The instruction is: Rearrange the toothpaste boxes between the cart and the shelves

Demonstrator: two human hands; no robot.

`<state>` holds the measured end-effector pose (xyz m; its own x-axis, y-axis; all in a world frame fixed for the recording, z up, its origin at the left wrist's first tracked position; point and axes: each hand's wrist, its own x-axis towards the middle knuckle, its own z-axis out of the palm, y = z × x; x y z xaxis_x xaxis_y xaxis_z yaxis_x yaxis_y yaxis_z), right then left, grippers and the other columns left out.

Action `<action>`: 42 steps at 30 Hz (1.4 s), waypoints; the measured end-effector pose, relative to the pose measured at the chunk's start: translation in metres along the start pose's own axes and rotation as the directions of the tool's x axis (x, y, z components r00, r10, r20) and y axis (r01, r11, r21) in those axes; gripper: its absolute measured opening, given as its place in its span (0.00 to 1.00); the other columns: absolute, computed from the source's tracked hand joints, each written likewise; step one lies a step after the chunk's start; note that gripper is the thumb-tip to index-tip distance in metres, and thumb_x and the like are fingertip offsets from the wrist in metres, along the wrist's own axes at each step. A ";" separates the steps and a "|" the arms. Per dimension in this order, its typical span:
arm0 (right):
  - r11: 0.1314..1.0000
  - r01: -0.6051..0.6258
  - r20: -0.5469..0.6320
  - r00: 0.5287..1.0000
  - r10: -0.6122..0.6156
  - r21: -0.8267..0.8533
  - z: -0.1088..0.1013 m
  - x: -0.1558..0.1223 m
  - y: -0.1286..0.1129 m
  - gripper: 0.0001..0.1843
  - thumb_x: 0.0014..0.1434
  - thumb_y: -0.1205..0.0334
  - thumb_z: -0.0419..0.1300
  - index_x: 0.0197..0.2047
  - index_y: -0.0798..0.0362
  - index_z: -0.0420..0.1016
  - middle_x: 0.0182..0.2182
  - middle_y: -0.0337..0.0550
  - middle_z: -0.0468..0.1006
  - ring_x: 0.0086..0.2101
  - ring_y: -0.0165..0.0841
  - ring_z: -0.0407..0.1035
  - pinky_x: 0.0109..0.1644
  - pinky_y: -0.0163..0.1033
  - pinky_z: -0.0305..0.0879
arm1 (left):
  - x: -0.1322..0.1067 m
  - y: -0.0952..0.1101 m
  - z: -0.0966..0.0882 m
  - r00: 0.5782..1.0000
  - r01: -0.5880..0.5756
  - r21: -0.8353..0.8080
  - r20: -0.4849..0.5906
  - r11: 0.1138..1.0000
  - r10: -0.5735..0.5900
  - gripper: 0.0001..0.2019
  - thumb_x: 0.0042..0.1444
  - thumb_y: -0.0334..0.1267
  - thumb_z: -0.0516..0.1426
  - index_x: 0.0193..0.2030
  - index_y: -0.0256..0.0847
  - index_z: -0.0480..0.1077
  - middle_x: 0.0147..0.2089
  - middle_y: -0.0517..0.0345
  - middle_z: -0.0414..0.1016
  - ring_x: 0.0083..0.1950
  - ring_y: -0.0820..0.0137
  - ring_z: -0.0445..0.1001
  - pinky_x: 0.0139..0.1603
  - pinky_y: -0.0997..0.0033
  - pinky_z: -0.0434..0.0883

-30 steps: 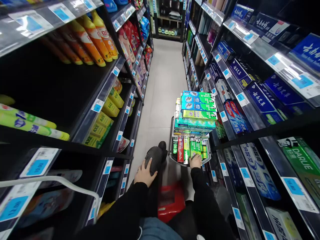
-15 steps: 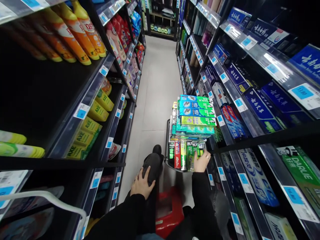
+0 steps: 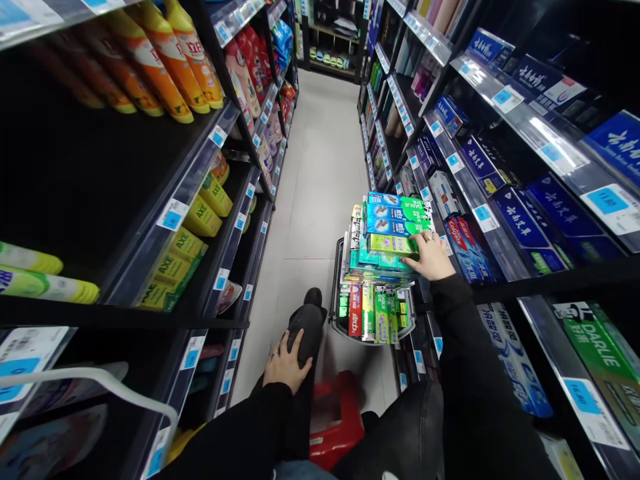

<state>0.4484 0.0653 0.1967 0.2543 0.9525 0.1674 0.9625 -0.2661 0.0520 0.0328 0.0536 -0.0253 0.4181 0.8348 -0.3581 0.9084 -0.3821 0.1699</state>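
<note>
My left hand lies flat on my knee, fingers spread, holding nothing. A shopping basket on the floor holds several toothpaste boxes, with more stacked high at its far side. My right hand is at the right end of the stack, its thumb and fingers around the end of a yellow-green toothpaste box. Behind that box lie several blue-and-green Darlie boxes. Teal boxes are underneath. Nearer me in the basket stand a red box and green Darlie boxes.
A red plastic stool is under me. Shelves of toothpaste line the right side; orange bottles and yellow AXE packs fill parts of the left shelves. A white curved bar juts in at lower left. The aisle floor runs ahead.
My right hand has moved from the basket's near right corner up and forward to the yellow-green box on the stack. My left hand stays on my knee. The view has shifted slightly.
</note>
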 end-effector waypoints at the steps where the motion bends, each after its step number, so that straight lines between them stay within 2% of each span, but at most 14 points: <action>1: 1.000 -0.008 0.002 1.000 0.008 -0.005 0.001 -0.001 0.000 0.27 0.55 0.48 0.64 0.53 0.54 0.69 0.48 0.55 0.68 0.49 0.48 0.60 0.51 0.51 0.56 | 0.000 0.001 -0.001 1.000 0.000 0.002 -0.001 1.000 0.000 0.34 0.59 0.48 0.53 0.73 0.50 0.51 0.73 0.47 0.50 0.62 0.50 0.64 0.60 0.54 0.66; 7: 0.999 -0.042 -0.005 0.999 0.042 0.006 0.002 0.001 0.003 0.29 0.56 0.44 0.63 0.52 0.56 0.69 0.47 0.58 0.68 0.48 0.50 0.59 0.49 0.51 0.55 | -0.002 0.006 -0.007 1.000 0.017 0.009 0.004 1.000 -0.017 0.34 0.59 0.47 0.53 0.72 0.49 0.52 0.72 0.46 0.51 0.63 0.51 0.64 0.60 0.54 0.67; 11: 1.000 -0.004 0.001 1.000 0.004 -0.013 0.000 0.003 0.002 0.26 0.59 0.44 0.60 0.52 0.54 0.71 0.45 0.56 0.70 0.48 0.49 0.59 0.49 0.50 0.54 | -0.003 0.006 -0.007 1.000 0.016 0.011 -0.003 1.000 -0.016 0.34 0.60 0.47 0.53 0.72 0.49 0.52 0.72 0.45 0.51 0.62 0.51 0.64 0.59 0.53 0.68; 16: 1.000 0.010 -0.018 1.000 -0.010 -0.008 -0.002 -0.006 -0.009 0.23 0.61 0.48 0.59 0.56 0.51 0.71 0.50 0.55 0.70 0.49 0.47 0.59 0.49 0.49 0.53 | 0.000 0.003 -0.001 1.000 0.005 0.025 -0.022 1.000 -0.005 0.34 0.60 0.48 0.52 0.72 0.50 0.52 0.72 0.46 0.51 0.61 0.50 0.65 0.57 0.54 0.69; 21: 0.997 0.031 -0.014 0.999 -0.030 0.064 0.001 -0.010 -0.018 0.17 0.64 0.50 0.55 0.51 0.51 0.71 0.53 0.54 0.70 0.52 0.46 0.59 0.51 0.49 0.51 | 0.001 0.002 0.002 1.000 0.002 0.021 -0.029 1.000 -0.001 0.33 0.60 0.48 0.51 0.72 0.50 0.52 0.72 0.46 0.51 0.61 0.50 0.65 0.57 0.53 0.69; 23: 0.999 0.023 -0.009 1.000 -0.022 0.045 0.002 -0.010 -0.022 0.20 0.64 0.48 0.55 0.53 0.51 0.70 0.53 0.54 0.70 0.51 0.47 0.60 0.51 0.50 0.51 | 0.001 0.002 0.002 0.999 -0.002 0.026 -0.042 1.000 0.004 0.33 0.60 0.48 0.51 0.72 0.50 0.52 0.72 0.45 0.52 0.61 0.50 0.65 0.57 0.53 0.69; 27: 0.999 -0.008 -0.017 1.000 0.008 -0.033 0.004 -0.008 -0.032 0.30 0.62 0.45 0.56 0.64 0.50 0.64 0.54 0.57 0.67 0.50 0.49 0.59 0.50 0.50 0.52 | 0.001 0.002 0.002 0.999 -0.006 0.032 -0.046 0.999 0.008 0.33 0.60 0.48 0.51 0.72 0.49 0.52 0.72 0.44 0.52 0.62 0.51 0.64 0.56 0.53 0.70; 30: 0.999 -0.019 -0.024 1.000 0.018 -0.044 0.005 -0.008 -0.040 0.28 0.63 0.46 0.55 0.63 0.50 0.65 0.52 0.57 0.68 0.50 0.49 0.58 0.51 0.51 0.51 | 0.001 0.003 0.001 0.999 -0.002 0.032 -0.046 0.999 0.003 0.33 0.60 0.48 0.51 0.72 0.49 0.52 0.72 0.45 0.52 0.61 0.51 0.64 0.56 0.53 0.70; 37: 0.998 -0.059 -0.066 0.996 0.059 -0.001 0.011 -0.014 -0.049 0.24 0.64 0.49 0.55 0.60 0.49 0.67 0.59 0.54 0.67 0.57 0.49 0.53 0.55 0.54 0.49 | 0.000 0.004 -0.002 0.999 0.000 0.033 -0.044 0.999 0.001 0.33 0.60 0.48 0.52 0.72 0.50 0.52 0.72 0.45 0.52 0.61 0.51 0.66 0.56 0.53 0.70; 42: 0.995 -0.098 -0.091 0.991 0.096 -0.022 0.014 -0.015 -0.057 0.25 0.64 0.47 0.54 0.60 0.50 0.67 0.55 0.54 0.70 0.53 0.49 0.56 0.54 0.54 0.48 | -0.001 0.006 -0.005 0.999 0.002 0.026 -0.050 1.000 -0.001 0.33 0.60 0.47 0.52 0.72 0.49 0.53 0.72 0.45 0.53 0.61 0.51 0.66 0.55 0.53 0.70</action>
<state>0.3907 0.0686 0.1772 0.3359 0.9051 0.2605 0.9306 -0.3616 0.0565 0.0381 0.0524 -0.0190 0.4166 0.8539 -0.3119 0.9091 -0.3904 0.1456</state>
